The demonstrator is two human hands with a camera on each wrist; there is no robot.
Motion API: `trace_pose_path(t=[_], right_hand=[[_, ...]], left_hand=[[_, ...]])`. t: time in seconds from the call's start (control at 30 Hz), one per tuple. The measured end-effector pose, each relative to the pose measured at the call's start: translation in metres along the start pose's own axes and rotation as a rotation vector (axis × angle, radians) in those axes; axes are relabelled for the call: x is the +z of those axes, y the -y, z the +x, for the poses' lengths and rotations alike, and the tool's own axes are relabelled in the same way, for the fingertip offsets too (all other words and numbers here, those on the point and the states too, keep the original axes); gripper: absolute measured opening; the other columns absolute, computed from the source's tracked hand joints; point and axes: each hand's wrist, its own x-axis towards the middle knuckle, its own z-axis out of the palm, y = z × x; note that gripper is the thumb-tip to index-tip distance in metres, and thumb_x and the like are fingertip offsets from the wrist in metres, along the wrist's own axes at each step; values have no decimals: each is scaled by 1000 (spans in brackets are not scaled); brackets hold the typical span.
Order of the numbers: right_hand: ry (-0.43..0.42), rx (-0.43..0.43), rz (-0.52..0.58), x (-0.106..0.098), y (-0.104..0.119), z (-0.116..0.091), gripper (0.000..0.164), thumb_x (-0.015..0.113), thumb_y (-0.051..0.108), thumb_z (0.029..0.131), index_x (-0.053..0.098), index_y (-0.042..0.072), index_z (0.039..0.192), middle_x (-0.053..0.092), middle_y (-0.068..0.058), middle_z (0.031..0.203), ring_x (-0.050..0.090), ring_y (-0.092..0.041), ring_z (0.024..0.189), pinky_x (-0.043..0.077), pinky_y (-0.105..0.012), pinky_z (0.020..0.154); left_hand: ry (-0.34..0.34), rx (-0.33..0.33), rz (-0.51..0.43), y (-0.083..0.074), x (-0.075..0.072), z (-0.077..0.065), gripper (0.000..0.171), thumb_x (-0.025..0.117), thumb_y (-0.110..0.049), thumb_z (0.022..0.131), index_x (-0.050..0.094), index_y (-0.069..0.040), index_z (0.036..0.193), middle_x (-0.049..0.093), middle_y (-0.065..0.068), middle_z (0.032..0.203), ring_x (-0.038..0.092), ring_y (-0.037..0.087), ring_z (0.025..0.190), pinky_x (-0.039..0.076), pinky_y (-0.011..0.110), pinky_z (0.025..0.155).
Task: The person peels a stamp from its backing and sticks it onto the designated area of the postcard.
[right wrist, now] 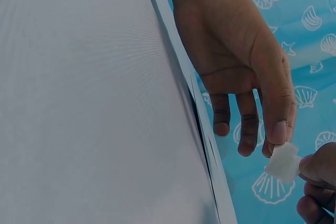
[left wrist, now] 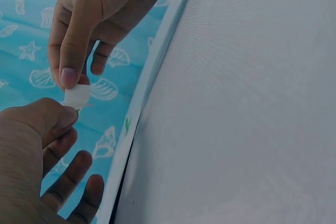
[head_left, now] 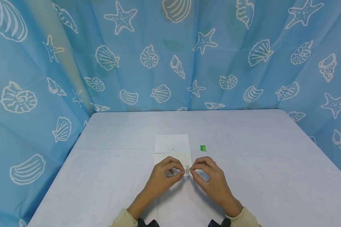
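A small whitish paper piece (head_left: pixel 187 169) with uneven edges spans the gap between my two hands, low over the table's middle. My left hand (head_left: pixel 166 172) pinches its left side between thumb and index finger, and my right hand (head_left: pixel 211 178) pinches the opposite side. In the left wrist view the piece (left wrist: pixel 77 96) has a thin edge sticking out near the left thumb. Seen from the right wrist, the piece (right wrist: pixel 284 163) shows a plain pale face. Below the hands lies white paper (head_left: pixel 171 143) with a crosswise line and a tiny green mark; the left hand covers part of it.
A small green stamp-like square (head_left: pixel 203 148) with a pale border lies right of the paper, beyond my right hand. White cloth covers the table (head_left: pixel 116 135). Blue curtains (head_left: pixel 170 37) with shell and starfish prints hang behind it and at both sides.
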Motion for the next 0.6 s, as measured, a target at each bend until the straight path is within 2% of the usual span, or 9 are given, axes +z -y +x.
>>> trace_pose_path(t=[0.6], right_hand=[[1,40,6,-6,0,1,19,79,1,83,72,15,94,60,2,107,60,-15,99,47,-17,88]], left_hand=[[-6,-2,19,0,-1,0,10,76,-9,89,73,-18,92,64,-11,106,62,10,95,56,30,74]])
